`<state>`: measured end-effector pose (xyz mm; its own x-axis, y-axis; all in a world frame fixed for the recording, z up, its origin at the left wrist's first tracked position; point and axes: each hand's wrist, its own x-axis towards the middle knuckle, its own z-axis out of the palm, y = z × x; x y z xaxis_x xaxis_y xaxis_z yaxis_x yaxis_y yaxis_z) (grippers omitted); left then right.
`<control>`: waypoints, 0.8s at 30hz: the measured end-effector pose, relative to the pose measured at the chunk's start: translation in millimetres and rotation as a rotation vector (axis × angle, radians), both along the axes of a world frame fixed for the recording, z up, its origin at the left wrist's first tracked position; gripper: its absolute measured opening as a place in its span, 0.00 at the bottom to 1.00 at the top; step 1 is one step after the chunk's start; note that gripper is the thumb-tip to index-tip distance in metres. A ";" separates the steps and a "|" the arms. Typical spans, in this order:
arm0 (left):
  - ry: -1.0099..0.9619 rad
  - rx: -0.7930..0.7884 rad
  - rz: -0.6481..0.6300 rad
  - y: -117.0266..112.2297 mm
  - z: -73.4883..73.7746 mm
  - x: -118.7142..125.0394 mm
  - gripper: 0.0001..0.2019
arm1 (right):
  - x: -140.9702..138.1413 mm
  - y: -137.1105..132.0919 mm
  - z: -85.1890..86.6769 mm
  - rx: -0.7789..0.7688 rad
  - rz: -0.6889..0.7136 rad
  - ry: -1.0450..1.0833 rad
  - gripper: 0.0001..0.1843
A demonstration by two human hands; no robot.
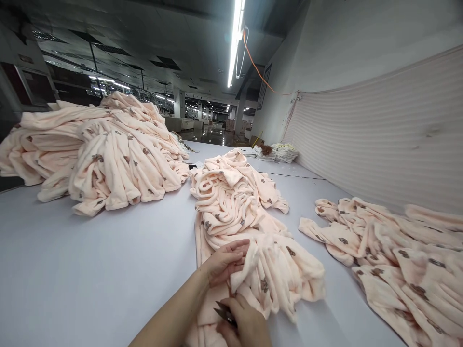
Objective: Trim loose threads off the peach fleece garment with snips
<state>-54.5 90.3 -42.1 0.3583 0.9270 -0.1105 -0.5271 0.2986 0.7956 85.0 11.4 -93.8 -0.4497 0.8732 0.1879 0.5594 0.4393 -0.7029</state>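
Note:
A pale pink fleece garment [278, 277] with small brown printed figures lies gathered in folds in front of me. My left hand [226, 262] is at its left edge, fingers bent and the tips partly behind the cloth. Just below, my right hand [249, 323] is closed around dark thread snips [224, 314], whose pointed blades face left. Its fingertips come close to the lower edge of the garment. Beyond both hands rises a heap of the same pink fleece [231, 197], with a flat layer of it running under my wrists.
A large pile of pink fleece pieces [119, 159] stands at the left of the white table [94, 270]. More pieces [398, 260] lie spread at the right. Stacked white cloths [285, 152] sit at the back, beside a striped sheet [376, 125] along the wall.

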 end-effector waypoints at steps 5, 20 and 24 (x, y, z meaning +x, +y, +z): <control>0.270 0.063 0.388 -32.3 7.3 -52.0 0.10 | -1.6 27.5 11.6 0.000 0.005 0.128 0.09; 0.731 0.340 0.571 -71.9 -46.8 16.8 0.02 | 45.2 75.6 37.6 0.109 -0.149 0.161 0.10; 0.687 0.399 0.613 -74.8 -46.7 11.4 0.03 | 48.5 56.6 54.1 0.104 -0.131 0.001 0.12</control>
